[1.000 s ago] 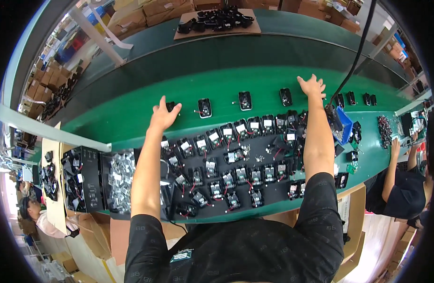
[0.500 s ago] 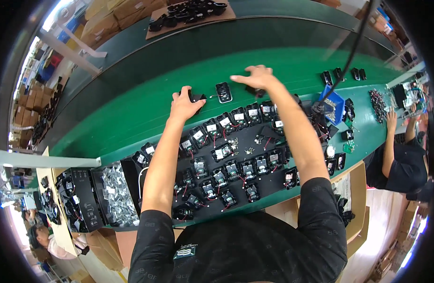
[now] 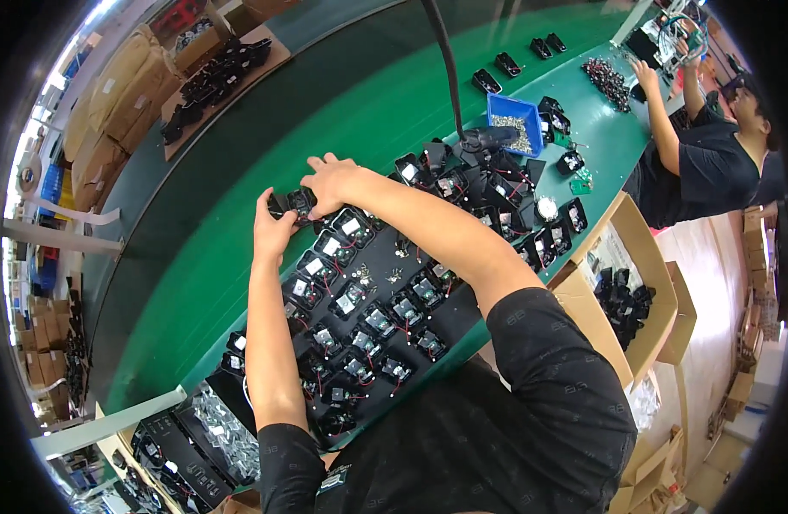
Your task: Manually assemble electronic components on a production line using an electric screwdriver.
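Black casings (image 3: 301, 202) sit by the near edge of the belt (image 3: 197, 291), the left hand (image 3: 272, 233) pinching one; the right hand (image 3: 332, 184) is close beside, its grip unclear. Best hold them level, by their sides.

One blue bin (image 3: 512, 106) — four black housings (image 3: 486, 81) on the belt's (image 3: 368, 128) right stretch.

Repeated letter motifs cover the black T-shirt sleeve (image 3: 558, 355), lower right; pale print on the black box (image 3: 182, 458), lower left, is illegible.
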{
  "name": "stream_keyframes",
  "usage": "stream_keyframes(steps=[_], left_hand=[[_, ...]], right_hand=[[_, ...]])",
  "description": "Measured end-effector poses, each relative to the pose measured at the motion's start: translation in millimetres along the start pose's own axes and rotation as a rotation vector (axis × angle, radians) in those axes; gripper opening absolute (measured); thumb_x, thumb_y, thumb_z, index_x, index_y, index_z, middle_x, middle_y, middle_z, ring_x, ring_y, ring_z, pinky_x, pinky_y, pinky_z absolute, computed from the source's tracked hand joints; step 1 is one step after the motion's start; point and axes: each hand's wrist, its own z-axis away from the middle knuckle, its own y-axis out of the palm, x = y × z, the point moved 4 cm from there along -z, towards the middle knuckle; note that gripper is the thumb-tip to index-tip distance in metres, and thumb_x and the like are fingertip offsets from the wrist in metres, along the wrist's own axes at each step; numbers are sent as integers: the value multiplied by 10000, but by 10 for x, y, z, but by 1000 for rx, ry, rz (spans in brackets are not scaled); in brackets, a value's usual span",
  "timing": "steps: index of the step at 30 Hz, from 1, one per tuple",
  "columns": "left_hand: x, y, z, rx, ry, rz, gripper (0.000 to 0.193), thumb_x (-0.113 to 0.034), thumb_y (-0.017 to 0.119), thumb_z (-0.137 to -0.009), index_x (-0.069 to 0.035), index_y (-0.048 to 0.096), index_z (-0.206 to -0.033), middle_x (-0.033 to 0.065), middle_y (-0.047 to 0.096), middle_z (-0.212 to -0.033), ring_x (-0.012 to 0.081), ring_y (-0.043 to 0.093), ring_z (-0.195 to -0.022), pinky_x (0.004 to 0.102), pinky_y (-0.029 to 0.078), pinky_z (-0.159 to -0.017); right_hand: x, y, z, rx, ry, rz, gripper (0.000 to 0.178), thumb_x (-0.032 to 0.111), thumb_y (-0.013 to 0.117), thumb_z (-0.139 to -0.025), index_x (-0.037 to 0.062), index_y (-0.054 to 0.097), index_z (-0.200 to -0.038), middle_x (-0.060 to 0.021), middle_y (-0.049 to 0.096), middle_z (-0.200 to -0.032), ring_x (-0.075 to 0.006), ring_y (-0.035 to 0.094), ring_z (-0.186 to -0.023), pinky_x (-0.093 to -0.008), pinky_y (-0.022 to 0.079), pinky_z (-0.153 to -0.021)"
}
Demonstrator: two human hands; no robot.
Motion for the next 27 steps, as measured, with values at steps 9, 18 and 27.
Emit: stream_keyframes(steps=[9, 18, 27], left_hand=[[-63, 247, -100, 6, 15, 48, 715, -68, 657, -824, -106, 285, -1434, 161, 535, -1161, 218, 624, -911, 346, 572, -708], [-106, 324, -315, -153, 42, 302, 787, -153, 758, -765, -75, 302, -1402, 181, 532, -1164, 247, 600, -922, 355, 531, -692], [-544, -390, 19, -448, 350, 520, 713, -105, 711, -673, -9, 399, -1308, 167, 515, -1125, 241, 560, -960, 338, 504, -793]], right_hand=[[-170, -8, 0, -91, 89, -133, 847, 511, 773, -641, 221, 467, -1376, -194, 344, -1450, -424, 460, -1220, -479, 452, -981], [-353, -19, -243, -537, -229, -410, 539, 300, 751, -660, 116, 632, -1153, -177, 614, -1103, -348, 520, -1131, -411, 441, -983], [443, -738, -59, -668, -461, -705, 443, 285, 742, -706, 68, 660, -1084, -143, 660, -1067, -284, 614, -1030, -374, 460, -932]])
